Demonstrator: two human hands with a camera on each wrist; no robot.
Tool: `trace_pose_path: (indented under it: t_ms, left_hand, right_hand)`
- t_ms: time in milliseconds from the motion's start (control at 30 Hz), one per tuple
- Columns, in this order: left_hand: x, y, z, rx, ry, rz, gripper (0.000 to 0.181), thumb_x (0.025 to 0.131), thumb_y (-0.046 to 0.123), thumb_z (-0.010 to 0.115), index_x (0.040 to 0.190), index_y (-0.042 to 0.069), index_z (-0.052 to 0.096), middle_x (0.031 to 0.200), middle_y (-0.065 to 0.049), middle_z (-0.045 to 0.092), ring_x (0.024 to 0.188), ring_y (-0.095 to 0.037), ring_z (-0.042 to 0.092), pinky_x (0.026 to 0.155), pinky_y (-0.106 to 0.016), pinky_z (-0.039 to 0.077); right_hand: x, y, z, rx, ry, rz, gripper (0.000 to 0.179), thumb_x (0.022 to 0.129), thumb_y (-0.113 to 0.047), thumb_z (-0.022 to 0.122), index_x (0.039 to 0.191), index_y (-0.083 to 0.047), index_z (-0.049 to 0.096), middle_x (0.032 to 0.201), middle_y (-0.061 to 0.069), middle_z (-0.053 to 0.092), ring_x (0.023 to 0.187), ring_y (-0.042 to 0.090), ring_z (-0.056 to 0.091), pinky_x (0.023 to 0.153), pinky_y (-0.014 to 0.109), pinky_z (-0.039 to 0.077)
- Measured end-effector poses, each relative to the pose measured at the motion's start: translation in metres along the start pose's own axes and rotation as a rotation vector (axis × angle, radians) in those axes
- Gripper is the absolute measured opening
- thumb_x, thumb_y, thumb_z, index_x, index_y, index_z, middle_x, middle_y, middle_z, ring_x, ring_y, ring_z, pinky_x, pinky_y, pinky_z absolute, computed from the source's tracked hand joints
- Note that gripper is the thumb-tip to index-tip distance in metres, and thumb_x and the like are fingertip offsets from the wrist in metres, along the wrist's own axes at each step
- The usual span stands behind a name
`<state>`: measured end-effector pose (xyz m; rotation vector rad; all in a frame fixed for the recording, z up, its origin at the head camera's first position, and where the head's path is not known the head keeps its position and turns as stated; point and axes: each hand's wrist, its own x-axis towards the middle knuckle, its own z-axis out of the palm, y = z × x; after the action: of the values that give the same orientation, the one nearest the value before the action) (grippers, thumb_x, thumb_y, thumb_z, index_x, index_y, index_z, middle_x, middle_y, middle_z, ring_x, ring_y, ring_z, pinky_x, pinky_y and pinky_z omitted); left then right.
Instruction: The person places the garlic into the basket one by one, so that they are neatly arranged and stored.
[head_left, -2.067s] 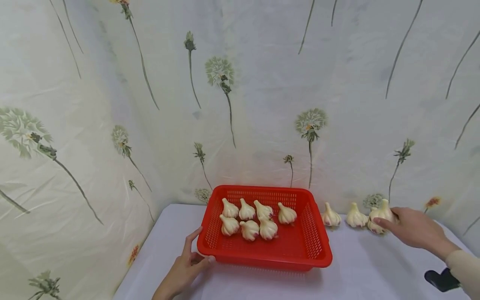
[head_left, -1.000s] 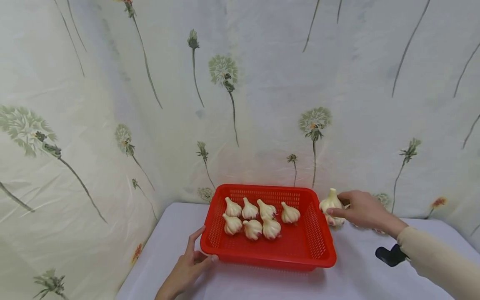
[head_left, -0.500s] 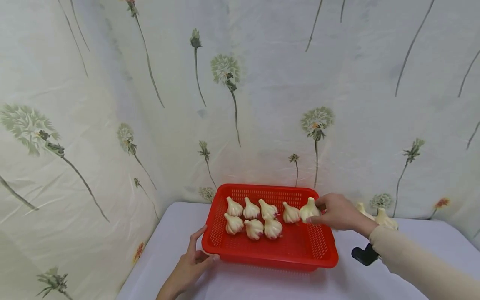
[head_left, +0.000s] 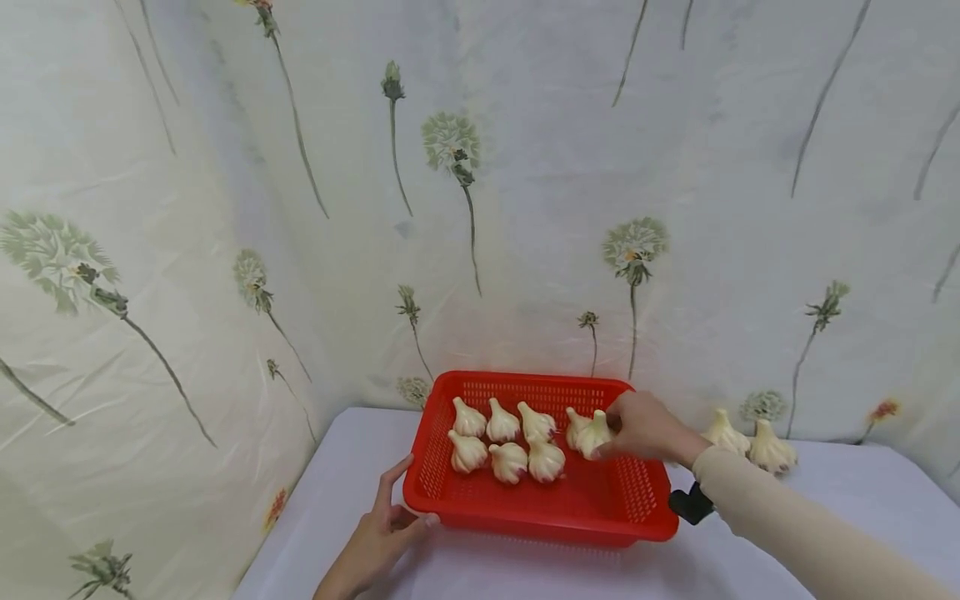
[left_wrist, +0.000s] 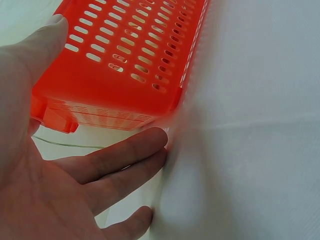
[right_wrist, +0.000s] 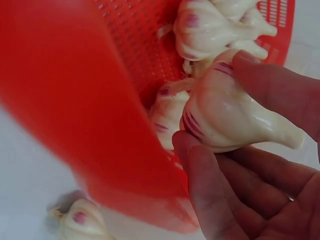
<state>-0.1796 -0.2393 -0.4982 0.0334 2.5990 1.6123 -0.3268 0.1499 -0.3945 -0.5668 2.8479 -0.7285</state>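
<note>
My right hand (head_left: 647, 427) pinches a garlic bulb (head_left: 595, 435) between thumb and fingers, over the right part of a red plastic basket (head_left: 517, 523). In the right wrist view the held garlic bulb (right_wrist: 225, 110) has purple streaks, its stem pointing right. In the head view it partly covers another garlic bulb (head_left: 576, 423). Several more garlic bulbs (head_left: 507, 461) sit in two rows in the basket's left half. My left hand (head_left: 378, 537) touches the basket's front left corner with thumb and index finger. In the left wrist view its other fingers (left_wrist: 125, 152) extend below the basket wall.
Two garlic bulbs (head_left: 772, 447) stand on the white table (head_left: 832, 508) to the right of the basket. The right wrist view shows a garlic bulb (right_wrist: 82, 220) on the table beside the basket. A dandelion-patterned curtain (head_left: 525, 208) hangs behind. A black device (head_left: 692, 503) sits at my right wrist.
My right hand has carried a garlic bulb from the table's right side leftward into the basket area, then lowered it beside the rightmost bulb. The left hand has stayed at the basket corner.
</note>
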Motion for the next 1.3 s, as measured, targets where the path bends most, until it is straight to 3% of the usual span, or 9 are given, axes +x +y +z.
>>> trace_pose_path:
  t_ms: [233,433,633,1000,1300]
  left_hand:
    - [-0.002,-0.002,0.000,0.007,0.005,-0.002,0.090,0.096,0.044,0.077,0.165,0.035,0.019,0.104,-0.007,0.080,0.098,-0.021,0.074,0.093,-0.058,0.059]
    - [-0.002,-0.003,-0.001,0.013,0.010,0.007,0.089,0.096,0.044,0.076,0.165,0.034,0.020,0.102,-0.007,0.080,0.097,-0.020,0.074,0.093,-0.058,0.059]
    - [-0.002,-0.003,0.000,0.026,0.007,0.016,0.089,0.097,0.046,0.076,0.165,0.033,0.020,0.100,-0.006,0.080,0.095,-0.018,0.074,0.092,-0.054,0.059]
    - [-0.001,-0.003,0.000,0.024,0.006,0.040,0.088,0.097,0.043,0.076,0.165,0.032,0.020,0.097,-0.006,0.080,0.093,-0.017,0.074,0.087,-0.046,0.057]
    - [0.001,-0.004,-0.003,0.057,0.023,0.078,0.088,0.098,0.044,0.076,0.165,0.034,0.020,0.099,-0.004,0.081,0.096,-0.016,0.076,0.088,-0.043,0.057]
  right_hand:
    - [0.009,-0.002,0.008,-0.040,-0.034,-0.005,0.036,0.072,-0.031,0.099,0.093,-0.008,0.081,0.074,0.000,0.069,0.070,0.018,0.056,0.061,0.032,0.053]
    - [0.021,-0.002,0.013,-0.027,-0.093,0.084,0.039,0.071,-0.032,0.100,0.097,-0.009,0.083,0.078,0.001,0.075,0.071,0.019,0.063,0.064,0.034,0.061]
    - [0.025,-0.002,0.018,-0.061,-0.125,0.148,0.038,0.071,-0.032,0.100,0.093,-0.008,0.081,0.075,0.002,0.073,0.072,0.020,0.063,0.062,0.034,0.058]
    - [0.025,0.000,0.026,-0.117,-0.137,0.152,0.034,0.069,-0.034,0.101,0.074,-0.014,0.073,0.066,0.003,0.068,0.061,0.017,0.060,0.053,0.026,0.048]
    - [0.031,-0.001,0.031,-0.121,-0.142,0.166,0.038,0.068,-0.031,0.101,0.080,-0.011,0.071,0.065,0.003,0.068,0.060,0.017,0.063,0.054,0.028,0.050]
